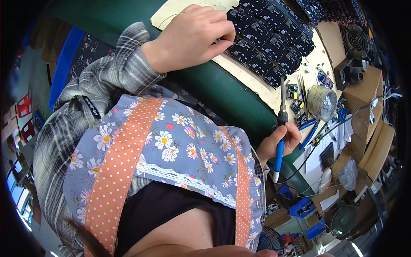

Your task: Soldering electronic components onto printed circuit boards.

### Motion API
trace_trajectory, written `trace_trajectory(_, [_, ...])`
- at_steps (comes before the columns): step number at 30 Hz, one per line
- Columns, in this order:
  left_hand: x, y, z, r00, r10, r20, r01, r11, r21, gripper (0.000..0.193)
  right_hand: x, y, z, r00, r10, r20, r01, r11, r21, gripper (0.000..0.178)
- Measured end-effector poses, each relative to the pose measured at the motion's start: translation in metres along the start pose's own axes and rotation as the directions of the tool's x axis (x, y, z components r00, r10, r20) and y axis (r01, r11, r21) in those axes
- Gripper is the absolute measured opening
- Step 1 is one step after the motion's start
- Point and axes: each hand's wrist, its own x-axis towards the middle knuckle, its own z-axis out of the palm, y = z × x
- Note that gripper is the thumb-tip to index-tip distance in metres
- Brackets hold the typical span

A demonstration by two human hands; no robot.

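My right hand [285,138] is closed around the blue handle of a soldering iron [279,156]. The iron's metal tip points away from me, just right of the near corner of a panel of black circuit boards [267,43]. At the left edge of that panel my left hand [195,37] is closed in a pinch. A thin wire [168,19] curves out behind this hand and seems to run into it; its end at the fingertips is too fine to make out. The boards lie on a pale work sheet [252,85].
Right of the iron are tweezers [303,92], small circuit boards [292,92], a tape-wrapped roll [322,103] and blue-handled pliers [309,137]. The iron's black cable [306,160] loops to the right, past cardboard boxes [364,94]. A small fan [355,41] stands at the far right.
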Motion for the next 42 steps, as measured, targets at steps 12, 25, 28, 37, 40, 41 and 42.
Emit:
trace_trajectory(12, [0.025, 0.023, 0.060, 0.989, 0.129, -0.074, -0.132, 0.991, -0.031, 0.012, 0.005, -0.003, 0.005, 0.994, 0.109, 0.023, -0.108, 0.993, -0.056, 0.021])
trace_trajectory(25, [0.025, 0.024, 0.058, 0.990, 0.136, -0.041, -0.138, 0.989, -0.051, 0.010, 0.006, -0.007, 0.007, 0.996, 0.010, 0.094, -0.002, 0.996, -0.094, 0.016])
trace_trajectory(28, [0.017, 0.016, 0.043, 0.982, 0.153, -0.115, -0.161, 0.985, -0.063, 0.010, 0.006, -0.007, 0.007, 0.995, -0.004, 0.105, 0.014, 0.996, -0.091, 0.015])
trace_trajectory(37, [0.003, 0.007, 0.005, 0.998, -0.037, -0.040, 0.033, 0.995, -0.090, 0.012, 0.004, -0.006, 0.005, 0.998, -0.051, 0.046, 0.054, 0.996, -0.066, 0.015])
trace_trajectory(40, [-0.003, 0.001, 0.020, 0.997, -0.043, -0.071, 0.039, 0.998, -0.059, 0.008, 0.005, -0.009, 0.006, 0.999, -0.019, -0.043, 0.019, 1.000, -0.001, 0.017])
trace_trajectory(41, [-0.003, 0.001, 0.020, 0.997, -0.014, -0.074, 0.009, 0.997, -0.070, 0.009, 0.006, -0.009, 0.006, 0.996, 0.029, -0.079, -0.027, 0.999, 0.030, 0.018])
trace_trajectory(42, [-0.003, 0.001, 0.020, 0.997, 0.018, -0.077, -0.024, 0.996, -0.088, 0.011, 0.004, -0.008, 0.003, 0.994, 0.070, -0.088, -0.066, 0.996, 0.056, 0.020])
